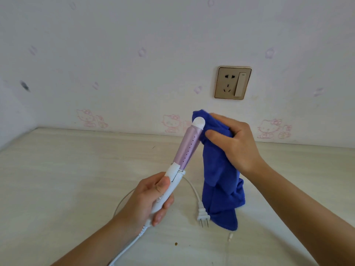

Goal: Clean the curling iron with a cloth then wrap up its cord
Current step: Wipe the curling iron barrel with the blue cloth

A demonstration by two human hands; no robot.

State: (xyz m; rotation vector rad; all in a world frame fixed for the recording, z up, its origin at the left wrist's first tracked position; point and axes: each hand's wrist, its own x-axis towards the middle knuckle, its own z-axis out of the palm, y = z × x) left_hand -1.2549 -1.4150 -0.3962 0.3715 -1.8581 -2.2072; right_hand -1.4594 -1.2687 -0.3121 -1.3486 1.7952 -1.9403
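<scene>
Your curling iron (189,144), a lilac metal barrel on a white plastic handle with a rounded white cap, is up in the air, tilted with its tip toward the brass-coloured wall socket (233,82) and well below it. Your left hand (148,198) is wrapped closed around the white handle; your right hand (233,140) is closed on the blue microfibre cloth (219,181), pressing it against the barrel's socket-facing side near the tip. The rest of the cloth hangs down, away from the socket, its lower edge draped over the pale tabletop (67,179) just beside the white plug (202,214). The white cord (192,187) loops loosely on the table below the iron. Risks as I judge them: the hanging cloth could snag the plug and drag it as you wipe; your thumb pad, not the cloth, may smear the barrel; a loose left grip lets the handle twist under pressure
</scene>
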